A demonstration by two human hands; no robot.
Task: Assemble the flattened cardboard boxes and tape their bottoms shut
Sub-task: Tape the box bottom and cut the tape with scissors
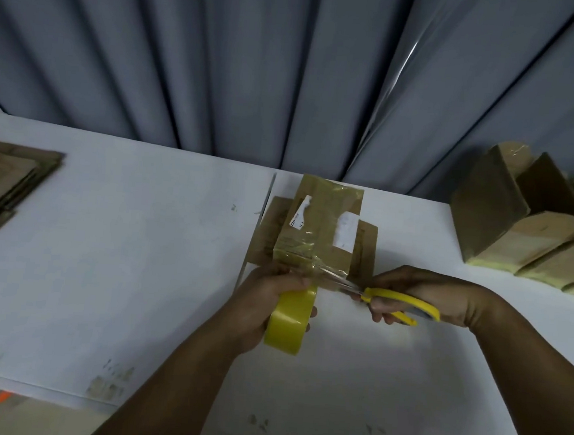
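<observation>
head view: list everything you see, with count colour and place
cardboard box: one, brown with white labels, table centre, taped face up
tape strip: one, clear, running from the roll to the box's near edge
tape roll: one, yellow, in the left hand
scissors: one pair, yellow handles, in the right hand, blades at the tape strip
flattened boxes: one stack, brown, left edge of the table
assembled boxes: several, brown, far right of the table
table: one, white, across the view
curtain: one, grey-blue, behind the table
left hand: one, grips the tape roll
right hand: one, fingers through the scissors' handles
</observation>
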